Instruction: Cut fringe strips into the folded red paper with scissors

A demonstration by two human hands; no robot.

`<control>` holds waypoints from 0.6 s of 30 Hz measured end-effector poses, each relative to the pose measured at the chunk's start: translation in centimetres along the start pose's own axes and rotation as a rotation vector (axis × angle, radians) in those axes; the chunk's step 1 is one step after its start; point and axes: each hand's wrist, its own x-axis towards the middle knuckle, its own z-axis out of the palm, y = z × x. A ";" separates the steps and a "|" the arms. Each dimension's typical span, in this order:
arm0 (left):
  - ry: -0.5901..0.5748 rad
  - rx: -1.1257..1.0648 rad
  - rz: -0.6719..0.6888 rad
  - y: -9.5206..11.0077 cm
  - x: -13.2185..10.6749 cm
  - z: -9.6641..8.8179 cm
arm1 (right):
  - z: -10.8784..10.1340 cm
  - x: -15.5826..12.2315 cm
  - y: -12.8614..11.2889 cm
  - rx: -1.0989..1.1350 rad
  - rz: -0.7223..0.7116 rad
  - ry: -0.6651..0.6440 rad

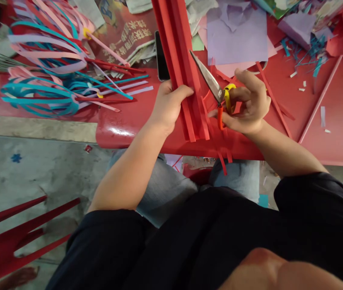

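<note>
My left hand (171, 105) is closed around a long folded strip of red paper (179, 60), its thumb lying across the folds. In my right hand (248, 105) is a pair of scissors (209, 76) with one yellow and one orange handle loop. The blades look closed and point up and left, their tip beside the right edge of the folded paper. Thin cut red strips (222, 151) hang over the table edge below the scissors. A dark phone (162, 56) lies just left of the folded paper, partly covered.
Curled paper-strip bundles in pink, blue and lilac (44, 96) lie at the left. Lilac paper sheets (238, 36) and shredded scraps (307, 50) are at the back right. A pink stick (321, 98) rests on the red table (340, 141). A red stool (11, 241) stands at lower left.
</note>
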 end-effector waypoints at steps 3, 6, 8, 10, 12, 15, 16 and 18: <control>-0.015 0.025 0.001 -0.1 -0.1 0.0 | 0.1 0.0 -0.2 0.012 0.054 -0.020; -0.031 0.009 0.020 -0.1 0.0 0.0 | 0.0 0.2 -0.6 0.011 0.099 -0.035; -0.049 -0.031 0.033 -0.1 0.0 0.0 | 0.0 0.3 -0.8 -0.004 0.127 -0.035; -0.076 -0.054 0.029 -0.1 0.0 0.0 | 0.1 0.3 -0.8 -0.022 0.146 -0.021; -0.090 -0.044 0.019 -0.2 0.1 -0.1 | 0.2 0.3 -0.7 -0.011 0.138 0.009; -0.086 -0.029 0.012 -0.2 0.0 -0.1 | 0.1 0.2 -0.7 0.015 0.173 0.005; -0.089 -0.031 0.013 -0.2 0.0 -0.1 | 0.1 0.2 -0.8 0.007 0.206 -0.005; -0.095 -0.034 0.012 -0.2 -0.1 -0.2 | -0.1 0.3 -1.0 -0.017 0.280 -0.031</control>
